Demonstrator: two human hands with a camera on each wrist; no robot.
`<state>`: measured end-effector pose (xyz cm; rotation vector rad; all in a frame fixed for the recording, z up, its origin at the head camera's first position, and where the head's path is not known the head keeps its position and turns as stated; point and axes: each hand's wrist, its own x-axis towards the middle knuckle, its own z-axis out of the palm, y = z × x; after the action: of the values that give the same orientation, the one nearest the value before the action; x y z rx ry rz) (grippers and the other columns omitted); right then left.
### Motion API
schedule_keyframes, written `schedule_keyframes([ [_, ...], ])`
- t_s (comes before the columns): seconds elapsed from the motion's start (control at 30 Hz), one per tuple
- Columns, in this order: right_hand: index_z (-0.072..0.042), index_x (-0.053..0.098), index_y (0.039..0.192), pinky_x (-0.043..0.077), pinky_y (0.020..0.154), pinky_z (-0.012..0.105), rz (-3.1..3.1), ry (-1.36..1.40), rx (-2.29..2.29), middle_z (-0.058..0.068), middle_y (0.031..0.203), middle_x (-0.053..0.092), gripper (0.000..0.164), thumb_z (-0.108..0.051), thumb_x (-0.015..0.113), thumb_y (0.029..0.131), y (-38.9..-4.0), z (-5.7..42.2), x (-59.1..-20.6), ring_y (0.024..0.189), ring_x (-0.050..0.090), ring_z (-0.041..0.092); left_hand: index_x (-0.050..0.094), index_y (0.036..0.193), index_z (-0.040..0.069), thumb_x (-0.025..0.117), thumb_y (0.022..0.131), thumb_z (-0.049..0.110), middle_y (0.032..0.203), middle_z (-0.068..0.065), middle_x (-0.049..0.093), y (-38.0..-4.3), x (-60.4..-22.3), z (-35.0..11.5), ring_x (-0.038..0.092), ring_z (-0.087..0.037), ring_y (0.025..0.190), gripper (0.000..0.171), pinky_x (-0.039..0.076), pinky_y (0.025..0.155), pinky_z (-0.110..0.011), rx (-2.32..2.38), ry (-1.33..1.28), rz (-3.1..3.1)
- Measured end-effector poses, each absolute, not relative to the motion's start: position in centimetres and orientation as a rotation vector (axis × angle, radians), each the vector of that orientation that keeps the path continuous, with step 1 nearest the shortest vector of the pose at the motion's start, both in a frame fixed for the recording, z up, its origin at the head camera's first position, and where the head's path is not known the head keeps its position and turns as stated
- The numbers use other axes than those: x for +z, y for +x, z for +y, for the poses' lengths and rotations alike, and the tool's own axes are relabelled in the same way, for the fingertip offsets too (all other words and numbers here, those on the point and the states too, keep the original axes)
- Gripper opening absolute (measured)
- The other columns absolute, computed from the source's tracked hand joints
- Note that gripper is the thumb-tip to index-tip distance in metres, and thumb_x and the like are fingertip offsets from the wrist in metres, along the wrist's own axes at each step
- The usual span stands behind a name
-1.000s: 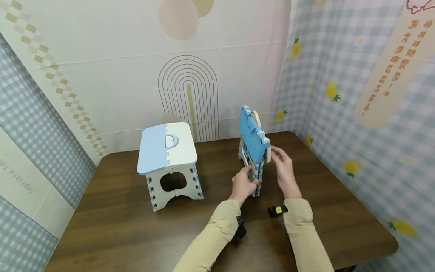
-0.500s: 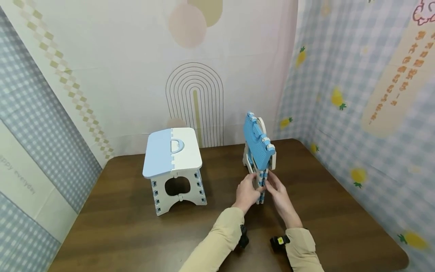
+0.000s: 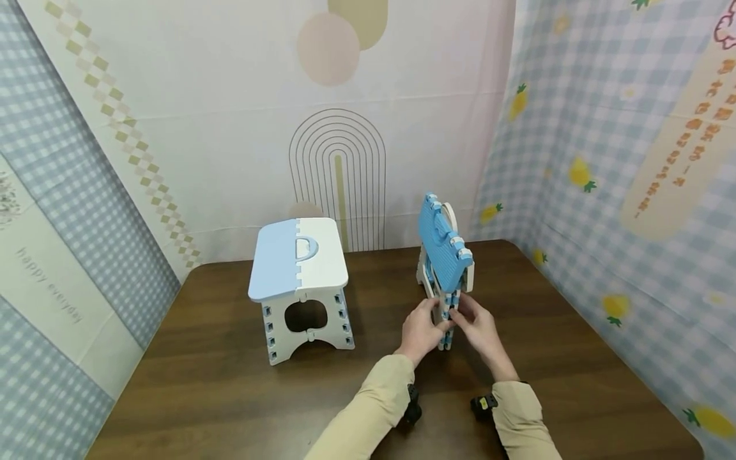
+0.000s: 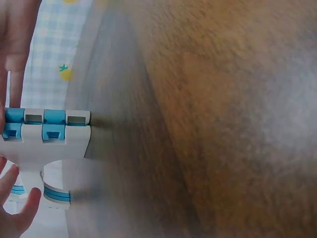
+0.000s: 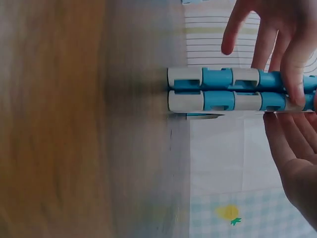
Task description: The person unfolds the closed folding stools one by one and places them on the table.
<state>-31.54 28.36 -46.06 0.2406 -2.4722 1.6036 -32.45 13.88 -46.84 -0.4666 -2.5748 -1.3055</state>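
Note:
A blue-and-white folding stool [image 3: 443,252] stands folded on the table, its narrow hinged edge facing me. My left hand [image 3: 420,332] grips the leg panel from the left. In the right wrist view, the left thumb [image 5: 294,87] lies across the hinged edge. On the opposite side, my right hand [image 3: 480,329] holds the same panel low down, thumb at the edge and fingers behind. The left wrist view shows the leg panel [image 4: 54,141] with left fingertips [image 4: 33,196] on its face. Parts of both hands fall outside the wrist views.
A second folding stool [image 3: 276,259], pale blue and white, stands unfolded to the left on the brown table [image 3: 230,409]. Patterned cloth [image 3: 402,83] hangs behind the table and along both sides.
My right hand has come down from the upper right side of the folded stool to its near leg edge, opposite the left hand. The head view has shifted slightly; the left hand keeps its place.

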Motion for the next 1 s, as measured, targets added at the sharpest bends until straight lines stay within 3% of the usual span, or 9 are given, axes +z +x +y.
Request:
schedule_keyframes([
  [0.13, -0.002, 0.043, 0.144, 0.052, 0.088, 0.020, -2.460, 0.283, 1.551, 0.025, 0.135, 0.056, 0.050, -0.021, 0.055, 0.100, -31.8, 28.7, -46.2, 0.123, 0.055, 0.038, 0.062, 0.125, 0.016, 0.073, 0.087, 0.033, 0.118, -0.003, 0.066, -32.5, -47.0, 13.8, 0.067, -0.023, 0.101, 0.043, 0.056, 0.085, -0.037, -1.300, -0.450, -2.576],
  [0.23, -0.002, 0.045, 0.143, 0.050, 0.085, 0.014, -2.453, 0.281, 1.517, 0.025, 0.134, 0.057, 0.049, -0.020, 0.056, 0.099, -32.0, 28.8, -46.1, 0.121, 0.057, 0.037, 0.062, 0.123, 0.017, 0.073, 0.087, 0.034, 0.116, 0.000, 0.066, -32.7, -47.1, 13.7, 0.068, -0.020, 0.099, 0.042, 0.056, 0.085, -0.035, -1.288, -0.443, -2.571],
  [0.4, -0.003, 0.045, 0.144, 0.054, 0.093, 0.035, -2.468, 0.252, 1.503, 0.023, 0.137, 0.055, 0.050, -0.022, 0.056, 0.099, -32.4, 29.4, -46.1, 0.122, 0.057, 0.037, 0.061, 0.126, 0.016, 0.073, 0.087, 0.032, 0.119, -0.001, 0.066, -33.0, -47.2, 13.3, 0.067, -0.021, 0.103, 0.044, 0.056, 0.088, -0.036, -1.309, -0.431, -2.574],
  [0.57, -0.004, 0.041, 0.147, 0.048, 0.100, 0.052, -2.501, 0.242, 1.545, 0.023, 0.142, 0.050, 0.053, -0.024, 0.054, 0.100, -32.6, 29.8, -45.9, 0.127, 0.053, 0.038, 0.060, 0.128, 0.015, 0.072, 0.088, 0.031, 0.122, -0.002, 0.065, -33.2, -47.2, 12.8, 0.066, -0.020, 0.105, 0.046, 0.055, 0.091, -0.036, -1.320, -0.427, -2.584],
  [0.83, -0.001, 0.040, 0.146, 0.045, 0.102, 0.054, -2.497, 0.229, 1.535, 0.025, 0.144, 0.048, 0.053, -0.022, 0.055, 0.100, -33.0, 30.1, -45.7, 0.130, 0.051, 0.041, 0.059, 0.129, 0.015, 0.072, 0.088, 0.030, 0.122, -0.001, 0.065, -33.5, -47.1, 12.5, 0.066, -0.019, 0.105, 0.045, 0.055, 0.092, -0.037, -1.324, -0.411, -2.587],
  [1.0, 0.002, 0.042, 0.144, 0.049, 0.099, 0.050, -2.499, 0.203, 1.478, 0.026, 0.142, 0.049, 0.053, -0.021, 0.056, 0.099, -33.3, 30.6, -45.7, 0.127, 0.053, 0.041, 0.058, 0.129, 0.016, 0.071, 0.089, 0.028, 0.121, -0.001, 0.064, -33.6, -47.3, 12.4, 0.066, -0.020, 0.103, 0.044, 0.055, 0.091, -0.039, -1.342, -0.397, -2.579],
])
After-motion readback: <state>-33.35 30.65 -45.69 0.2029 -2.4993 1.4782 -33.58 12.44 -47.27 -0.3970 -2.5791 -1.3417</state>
